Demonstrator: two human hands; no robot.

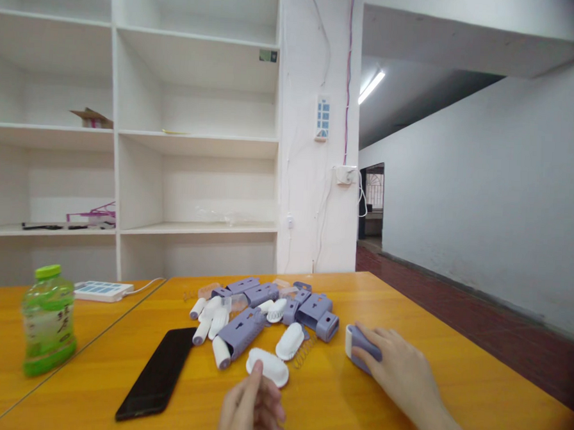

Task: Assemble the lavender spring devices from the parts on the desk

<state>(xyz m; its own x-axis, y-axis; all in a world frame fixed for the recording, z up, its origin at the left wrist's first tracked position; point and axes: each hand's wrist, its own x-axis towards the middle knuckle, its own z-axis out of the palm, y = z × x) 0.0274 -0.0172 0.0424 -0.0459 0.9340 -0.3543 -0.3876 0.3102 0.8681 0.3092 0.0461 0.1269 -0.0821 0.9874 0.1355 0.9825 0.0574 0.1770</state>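
My right hand (pixel 397 368) is closed around a purple plastic piece with a white end (pixel 357 348), on the right side of the table. My left hand (pixel 252 406) is at the front, thumb up and fingers loosely curled with a gap between them. Its thumb tip overlaps a white oval brush head (pixel 268 367) in view; whether they touch I cannot tell. Behind that lie a second white oval brush head (pixel 290 341) and a metal spring (pixel 305 353). Farther back are purple box-shaped housings (pixel 242 331), white rollers (pixel 221 353) and clear plastic parts (pixel 238 302) in a loose heap.
A black phone (pixel 158 374) lies left of the heap. Beyond it stand a green bottle (pixel 49 324) and a white power strip (pixel 103 290) with a cable. White shelves (pixel 194 229) rise behind the orange wooden table (pixel 451 377), whose right edge borders a red floor.
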